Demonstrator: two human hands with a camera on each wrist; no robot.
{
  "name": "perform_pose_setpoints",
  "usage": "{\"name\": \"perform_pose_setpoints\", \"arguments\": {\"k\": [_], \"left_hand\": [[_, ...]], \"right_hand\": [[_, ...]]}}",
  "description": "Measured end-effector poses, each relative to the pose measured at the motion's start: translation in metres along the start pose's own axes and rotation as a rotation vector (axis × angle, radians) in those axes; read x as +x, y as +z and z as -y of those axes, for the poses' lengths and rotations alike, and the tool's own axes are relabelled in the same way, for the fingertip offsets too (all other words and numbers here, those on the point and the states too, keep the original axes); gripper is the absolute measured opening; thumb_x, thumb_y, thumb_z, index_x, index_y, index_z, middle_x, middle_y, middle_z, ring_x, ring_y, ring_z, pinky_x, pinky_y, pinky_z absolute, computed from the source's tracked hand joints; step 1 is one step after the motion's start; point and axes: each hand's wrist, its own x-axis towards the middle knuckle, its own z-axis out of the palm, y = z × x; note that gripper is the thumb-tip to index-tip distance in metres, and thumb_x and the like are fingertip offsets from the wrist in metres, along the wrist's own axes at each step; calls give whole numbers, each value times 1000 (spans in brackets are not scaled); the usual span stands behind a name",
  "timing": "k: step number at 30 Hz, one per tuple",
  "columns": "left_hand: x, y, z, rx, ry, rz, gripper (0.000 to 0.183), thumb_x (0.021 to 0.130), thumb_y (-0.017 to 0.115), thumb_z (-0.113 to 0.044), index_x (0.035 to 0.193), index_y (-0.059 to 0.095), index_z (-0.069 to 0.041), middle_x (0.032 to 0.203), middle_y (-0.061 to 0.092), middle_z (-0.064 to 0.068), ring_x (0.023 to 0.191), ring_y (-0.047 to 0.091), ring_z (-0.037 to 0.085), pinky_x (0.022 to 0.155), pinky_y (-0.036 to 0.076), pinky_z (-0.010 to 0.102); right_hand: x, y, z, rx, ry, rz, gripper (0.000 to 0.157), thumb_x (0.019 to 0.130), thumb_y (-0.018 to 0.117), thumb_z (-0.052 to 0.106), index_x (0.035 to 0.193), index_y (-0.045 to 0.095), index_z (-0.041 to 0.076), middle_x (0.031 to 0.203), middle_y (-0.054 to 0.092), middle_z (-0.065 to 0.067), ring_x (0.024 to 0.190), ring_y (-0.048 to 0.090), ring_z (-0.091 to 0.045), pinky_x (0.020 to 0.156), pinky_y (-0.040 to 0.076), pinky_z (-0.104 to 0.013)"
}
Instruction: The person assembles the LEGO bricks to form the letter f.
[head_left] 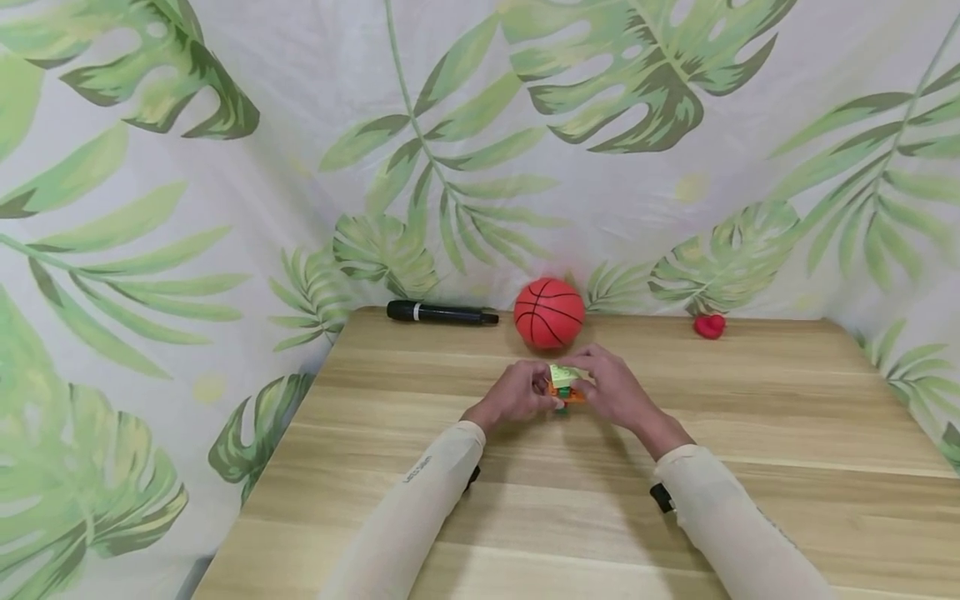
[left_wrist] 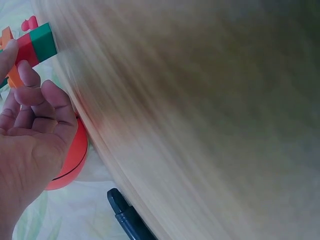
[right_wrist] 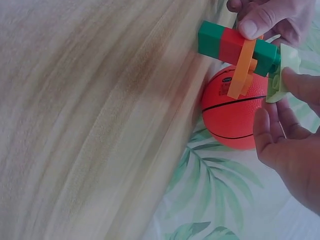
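A small tower of toy building bricks stands between the hands. In the right wrist view a green brick (right_wrist: 210, 39) forms its bottom, followed by a red brick (right_wrist: 230, 46), a long orange brick (right_wrist: 240, 75), another green brick (right_wrist: 265, 56) and a pale green brick (right_wrist: 276, 86) on top. My left hand (head_left: 519, 392) pinches the tower from its left side, the thumb at the orange and red bricks. My right hand (head_left: 613, 390) holds the pale green brick between thumb and fingers. Whether that brick is fully pressed down I cannot tell.
Behind the hands a red basketball (head_left: 549, 313) sits at the wooden table's (head_left: 360, 467) back edge. Left of it lies a black microphone (head_left: 442, 313). A small red object (head_left: 709, 326) is at the back right. A leaf-patterned cloth (head_left: 465, 100) hangs behind the table.
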Motion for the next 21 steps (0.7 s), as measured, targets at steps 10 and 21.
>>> {"name": "perform_pose_setpoints", "arguments": {"k": [10,21], "left_hand": [[2,-2,-4,-23,-4,-5,25,88,90,-12,106,74,-5,89,72,3,79,62,9,74,52,21],[3,1,-2,6,-30,5,25,89,90,-15,106,75,-6,95,73,5,85,63,11,78,54,23]], "right_hand": [[-5,-9,-1,23,-22,-19,40,93,75,-9,131,75,4,127,70,-19,118,67,-37,92,58,-55],[-7,-9,-6,29,-29,-24,41,90,77,-10,128,77,5,126,71,-19,119,69,-42,92,60,-58]]}}
